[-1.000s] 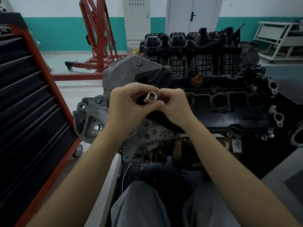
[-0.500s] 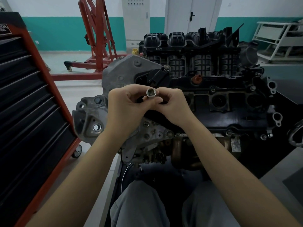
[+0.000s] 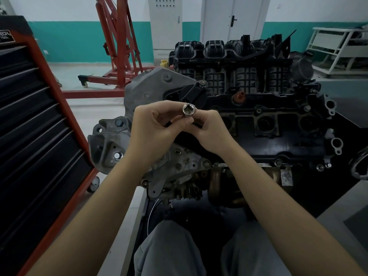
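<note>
1. The light is soft, even and cool, with a blue-green cast. The white wall (image 3: pixel 59 6) along the top of the frame is the brightest area.
2. No hard shadows fall. The left hand (image 3: pixel 153 132) and the right hand (image 3: pixel 209 132) are evenly lit.
3. The socket (image 3: pixel 188 110) between them carries a small bright glint on its rim.
4. The engine (image 3: pixel 268 116) reads dark, and the area below it sinks to near-black, losing detail.
5. Wide-angle distortion bends the edges: the tool cabinet (image 3: pixel 29 136) at the left leans and the red hoist (image 3: pixel 117 36) tilts.
6. The centre is fairly sharp, while the rack (image 3: pixel 338 50) at upper right looks soft.
</note>
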Tool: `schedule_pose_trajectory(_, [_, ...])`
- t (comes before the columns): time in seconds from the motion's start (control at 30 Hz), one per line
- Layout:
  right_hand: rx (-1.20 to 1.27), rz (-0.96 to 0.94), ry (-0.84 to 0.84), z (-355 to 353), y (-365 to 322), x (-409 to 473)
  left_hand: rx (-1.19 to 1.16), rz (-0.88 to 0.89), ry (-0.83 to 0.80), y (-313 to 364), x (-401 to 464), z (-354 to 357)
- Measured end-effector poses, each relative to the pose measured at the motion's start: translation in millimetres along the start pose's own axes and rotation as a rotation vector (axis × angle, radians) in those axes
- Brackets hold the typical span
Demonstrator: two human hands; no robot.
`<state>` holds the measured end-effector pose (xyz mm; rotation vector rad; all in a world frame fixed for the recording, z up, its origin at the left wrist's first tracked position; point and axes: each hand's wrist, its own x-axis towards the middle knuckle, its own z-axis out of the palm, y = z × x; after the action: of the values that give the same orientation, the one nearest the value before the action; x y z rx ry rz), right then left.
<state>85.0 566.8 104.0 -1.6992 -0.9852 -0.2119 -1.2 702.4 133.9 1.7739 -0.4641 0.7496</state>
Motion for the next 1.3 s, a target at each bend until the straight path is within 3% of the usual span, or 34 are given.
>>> schedule_pose_trajectory(0.17, [0.018, 0.03, 0.061, 0.0, 0.6, -1.3, 0.12, 0.036, 0.05, 5.1, -1.2, 3.8])
schedule_pose_trajectory(0.27, [0.005, 0.006, 0.015, -0.4, -2.7, -1.7, 0.129, 0.045, 0.074, 5.6, -1.0, 4.9])
schedule_pose_trajectory(0.47, [0.017, 0.032, 0.04, -0.7, -2.6, -1.2, 0.074, -0.004, 0.006, 5.4, -1.6, 3.6])
schedule_pose_trajectory(0.67, [0.012, 0.02, 0.035, 0.1, -1.8, -1.1, 0.162, 0.059, 0.138, 7.0, -1.5, 6.9])
schedule_pose_trajectory(0.87, [0.031, 0.03, 0.02, 0.5, -1.7, -2.4, 0.019, -0.011, 0.009, 5.3, -1.9, 3.7])
schedule_pose_trajectory(1.1, [-0.009, 0.036, 0.036, 0.8, -0.1, -2.1, 0.05, -0.033, 0.107, 4.9, 1.1, 4.0])
schedule_pose_trajectory(1.3, [0.026, 0.038, 0.077, 0.3, 1.0, -1.7, 0.026, 0.014, 0.003, 1.3, -0.5, 0.4])
